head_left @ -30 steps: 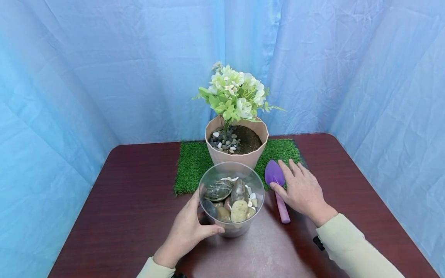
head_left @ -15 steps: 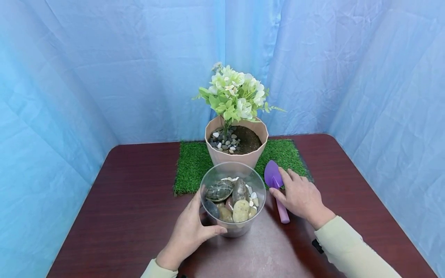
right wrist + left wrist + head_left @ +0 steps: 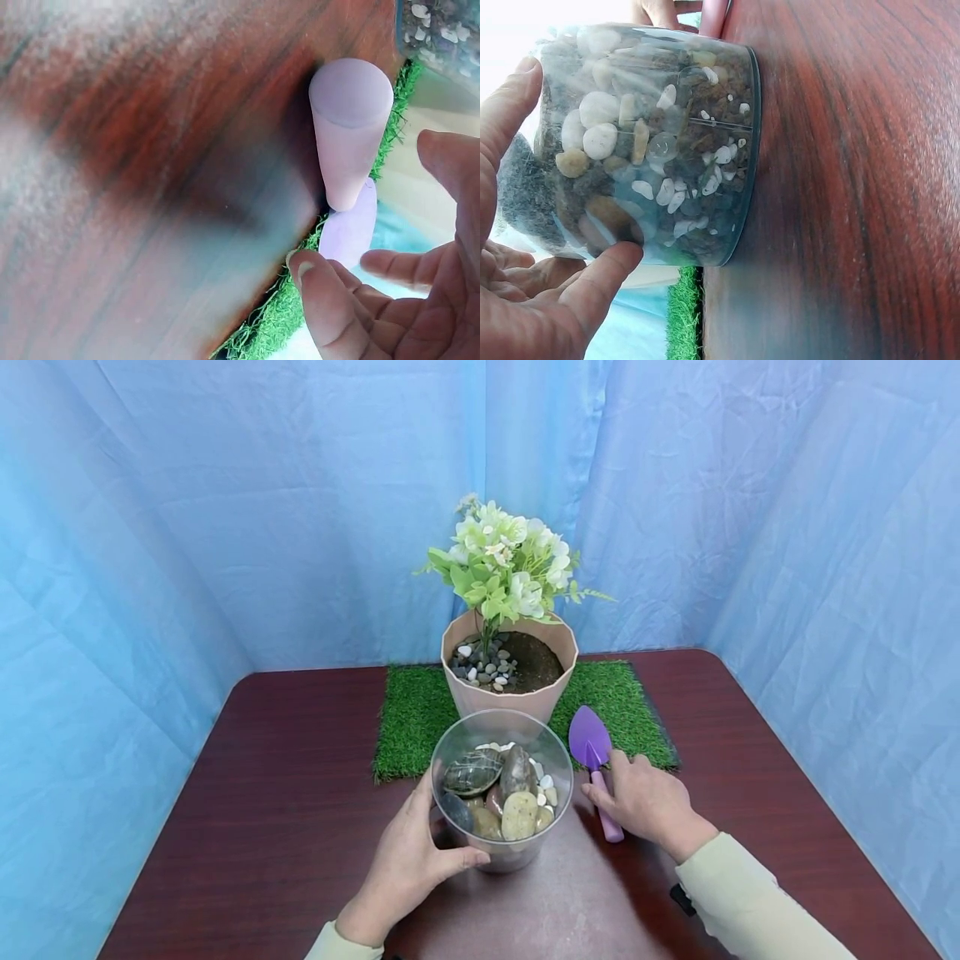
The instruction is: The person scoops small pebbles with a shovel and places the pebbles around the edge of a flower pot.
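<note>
My left hand (image 3: 405, 862) holds a clear plastic tub (image 3: 513, 858) from its left side, thumb near the front. Large smooth stones (image 3: 519, 815) fill the tub, with small white pebbles along one side. In the left wrist view, white pebbles and brown bits show through the tub's wall (image 3: 735, 187). A purple garden trowel (image 3: 590, 739) lies to the right of the tub, its blade on the grass mat. Above its handle hovers my right hand (image 3: 651, 802). The right wrist view shows thumb and fingers spread on either side of the lilac handle (image 3: 350, 142), apart from it.
Behind the tub, a pale pink flowerpot (image 3: 510, 703) with soil, pebbles and a white-flowered plant (image 3: 510, 556) stands on a green grass mat (image 3: 412, 718). The dark red table (image 3: 285, 793) has blue curtains (image 3: 337, 510) around its back and sides.
My right hand has drawn back toward me from the trowel's blade to its handle, its fingers bending downward. My left hand and the tub have shifted very slightly to the right.
</note>
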### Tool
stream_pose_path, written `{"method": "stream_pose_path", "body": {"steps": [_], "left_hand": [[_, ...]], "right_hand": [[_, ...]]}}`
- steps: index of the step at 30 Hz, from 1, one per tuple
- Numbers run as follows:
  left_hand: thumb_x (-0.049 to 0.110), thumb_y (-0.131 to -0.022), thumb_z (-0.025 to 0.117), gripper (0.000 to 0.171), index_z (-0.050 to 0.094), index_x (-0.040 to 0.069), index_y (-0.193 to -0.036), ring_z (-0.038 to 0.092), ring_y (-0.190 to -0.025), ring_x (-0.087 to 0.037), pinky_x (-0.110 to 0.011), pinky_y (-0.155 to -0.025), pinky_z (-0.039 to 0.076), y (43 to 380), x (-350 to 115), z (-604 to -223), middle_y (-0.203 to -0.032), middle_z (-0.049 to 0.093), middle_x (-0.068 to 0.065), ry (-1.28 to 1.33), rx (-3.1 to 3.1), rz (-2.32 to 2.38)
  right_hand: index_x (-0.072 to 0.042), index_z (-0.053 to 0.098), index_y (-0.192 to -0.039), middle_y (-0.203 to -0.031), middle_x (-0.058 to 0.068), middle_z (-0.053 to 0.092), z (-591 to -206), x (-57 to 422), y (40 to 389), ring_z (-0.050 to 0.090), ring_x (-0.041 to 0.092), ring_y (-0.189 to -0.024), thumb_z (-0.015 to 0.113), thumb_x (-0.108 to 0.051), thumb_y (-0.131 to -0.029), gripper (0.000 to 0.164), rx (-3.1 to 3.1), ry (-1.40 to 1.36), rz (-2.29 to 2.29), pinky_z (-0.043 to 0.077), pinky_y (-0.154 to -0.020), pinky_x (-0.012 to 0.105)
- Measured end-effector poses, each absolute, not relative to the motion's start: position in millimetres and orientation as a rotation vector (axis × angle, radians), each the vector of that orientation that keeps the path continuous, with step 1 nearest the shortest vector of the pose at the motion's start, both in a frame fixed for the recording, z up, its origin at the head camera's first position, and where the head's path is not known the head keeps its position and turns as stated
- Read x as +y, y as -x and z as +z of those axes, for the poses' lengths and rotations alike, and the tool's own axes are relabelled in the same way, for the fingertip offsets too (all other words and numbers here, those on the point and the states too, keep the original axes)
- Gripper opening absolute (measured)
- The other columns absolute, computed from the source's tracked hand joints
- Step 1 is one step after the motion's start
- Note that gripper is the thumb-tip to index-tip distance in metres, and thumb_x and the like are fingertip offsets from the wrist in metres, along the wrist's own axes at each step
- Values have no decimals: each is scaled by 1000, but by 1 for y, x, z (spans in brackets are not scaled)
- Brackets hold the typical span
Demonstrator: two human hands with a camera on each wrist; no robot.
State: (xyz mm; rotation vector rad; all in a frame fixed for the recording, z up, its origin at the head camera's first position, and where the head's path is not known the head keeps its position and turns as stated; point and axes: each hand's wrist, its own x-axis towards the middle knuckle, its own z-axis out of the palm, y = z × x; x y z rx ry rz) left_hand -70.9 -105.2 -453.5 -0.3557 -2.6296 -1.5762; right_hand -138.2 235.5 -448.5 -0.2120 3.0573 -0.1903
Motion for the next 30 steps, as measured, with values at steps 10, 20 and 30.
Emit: {"method": "stream_pose_path", "body": {"steps": [10, 20, 30], "left_hand": [[40, -62, 101, 137, 17, 22, -169, 53, -138, -24, -24, -101, 58, 70, -106, -453, -161, 42, -12, 320, -2656, -1579], [38, -63, 101, 137, 16, 27, -169, 52, -139, -21, -24, -101, 58, 70, -105, -453, -162, 41, -9, 313, -2645, -1642], [42, -65, 100, 134, 15, 27, -169, 54, -138, -26, -28, -101, 59, 69, -105, -455, -160, 43, -13, 338, -2622, -1608]], "right_hand": [[-1, 54, -99, -76, 8, 63, -450, 235, 134, 67, 27, -72, 65, -56, -97, 56, 2923, 170, -235, 55, -57, 50], [0, 54, -98, -70, 6, 58, -458, 234, 136, 68, 29, -70, 65, -53, -98, 54, 2902, 145, -232, 57, -61, 53], [1, 57, -103, -74, 8, 62, -460, 229, 136, 69, 30, -75, 68, -45, -96, 48, 2882, 105, -270, 58, -65, 55]]}}
